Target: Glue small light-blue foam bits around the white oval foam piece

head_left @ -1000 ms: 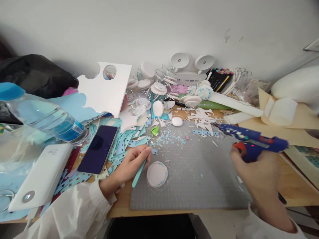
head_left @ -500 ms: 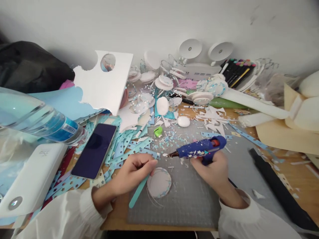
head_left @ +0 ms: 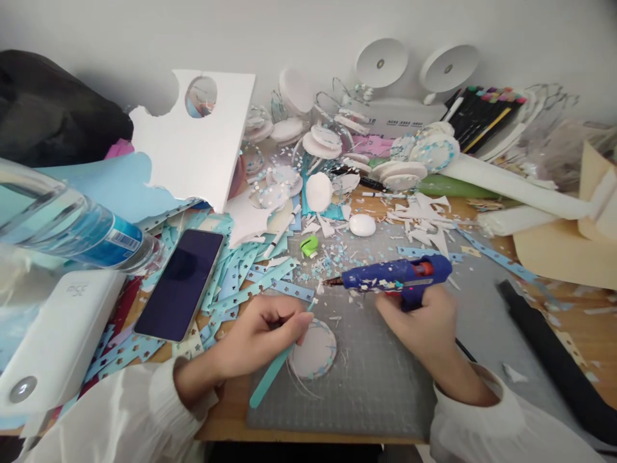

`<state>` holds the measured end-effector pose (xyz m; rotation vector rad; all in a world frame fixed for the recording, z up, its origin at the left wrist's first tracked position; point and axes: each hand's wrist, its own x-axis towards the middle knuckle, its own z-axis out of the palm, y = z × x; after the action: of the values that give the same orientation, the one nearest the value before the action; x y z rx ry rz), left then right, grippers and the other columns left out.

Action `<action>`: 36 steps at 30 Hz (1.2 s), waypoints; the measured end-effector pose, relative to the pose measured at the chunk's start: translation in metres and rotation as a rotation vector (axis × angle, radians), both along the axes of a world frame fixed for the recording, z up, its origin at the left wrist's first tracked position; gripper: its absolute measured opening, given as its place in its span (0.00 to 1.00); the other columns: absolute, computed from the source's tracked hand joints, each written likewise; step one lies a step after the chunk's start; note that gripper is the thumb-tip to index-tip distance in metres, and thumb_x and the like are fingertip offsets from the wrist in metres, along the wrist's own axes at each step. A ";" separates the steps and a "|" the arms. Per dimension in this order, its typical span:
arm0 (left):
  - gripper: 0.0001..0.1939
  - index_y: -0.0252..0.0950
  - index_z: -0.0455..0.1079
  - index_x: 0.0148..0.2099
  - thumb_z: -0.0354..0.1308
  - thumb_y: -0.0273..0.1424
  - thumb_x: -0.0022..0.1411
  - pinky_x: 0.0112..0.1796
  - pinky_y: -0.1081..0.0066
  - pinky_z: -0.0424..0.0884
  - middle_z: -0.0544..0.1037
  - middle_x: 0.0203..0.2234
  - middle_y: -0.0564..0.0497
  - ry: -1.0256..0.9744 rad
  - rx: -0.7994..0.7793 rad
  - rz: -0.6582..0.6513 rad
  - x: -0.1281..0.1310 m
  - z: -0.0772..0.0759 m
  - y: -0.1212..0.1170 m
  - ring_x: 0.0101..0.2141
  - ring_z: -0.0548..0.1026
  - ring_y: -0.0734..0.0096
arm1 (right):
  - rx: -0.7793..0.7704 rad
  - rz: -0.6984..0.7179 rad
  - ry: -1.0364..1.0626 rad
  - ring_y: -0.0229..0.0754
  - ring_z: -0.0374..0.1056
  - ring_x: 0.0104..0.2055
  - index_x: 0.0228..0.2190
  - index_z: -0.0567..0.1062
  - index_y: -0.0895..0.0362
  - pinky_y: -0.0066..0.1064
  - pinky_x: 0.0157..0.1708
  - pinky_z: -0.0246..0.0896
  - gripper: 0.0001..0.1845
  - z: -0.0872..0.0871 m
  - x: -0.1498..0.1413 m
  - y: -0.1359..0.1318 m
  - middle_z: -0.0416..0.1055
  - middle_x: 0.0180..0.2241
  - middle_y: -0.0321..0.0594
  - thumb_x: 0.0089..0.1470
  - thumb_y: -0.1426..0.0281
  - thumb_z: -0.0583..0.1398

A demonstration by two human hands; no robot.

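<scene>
My left hand [head_left: 263, 334] pinches a teal paper strip [head_left: 270, 376] at its upper end, right beside a white foam disc [head_left: 314, 349] edged with blue and white bits. The disc lies on a grey cutting mat [head_left: 376, 373]. My right hand [head_left: 424, 325] grips a blue glue gun [head_left: 398, 276] speckled with paper bits. The gun lies level, its nozzle pointing left and hovering just above the top of the disc and the strip's upper end.
A dark phone [head_left: 180, 283], a white power bank [head_left: 58, 337] and a water bottle [head_left: 72, 228] lie at the left among blue punched strips. White foam board [head_left: 193, 151], foam discs, scraps, markers [head_left: 482, 109] and foam rolls crowd the back. A black strip [head_left: 554, 360] lies at right.
My right hand has brought the glue gun from the far right to the middle, its nozzle now near the disc. The left hand kept hold of the strip. The view tilted down.
</scene>
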<state>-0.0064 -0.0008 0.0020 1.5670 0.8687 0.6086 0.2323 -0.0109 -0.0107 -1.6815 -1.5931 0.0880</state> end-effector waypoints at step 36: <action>0.21 0.34 0.62 0.22 0.48 0.36 0.66 0.25 0.74 0.59 0.63 0.16 0.55 0.029 0.018 0.024 0.000 -0.001 0.001 0.21 0.61 0.75 | -0.088 0.048 0.149 0.33 0.51 0.12 0.10 0.57 0.52 0.27 0.13 0.49 0.15 0.005 -0.005 -0.002 0.56 0.08 0.30 0.37 0.68 0.59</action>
<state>-0.0066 0.0005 0.0010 1.5868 0.9075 0.6132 0.2271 -0.0129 -0.0055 -1.6625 -1.5369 0.3046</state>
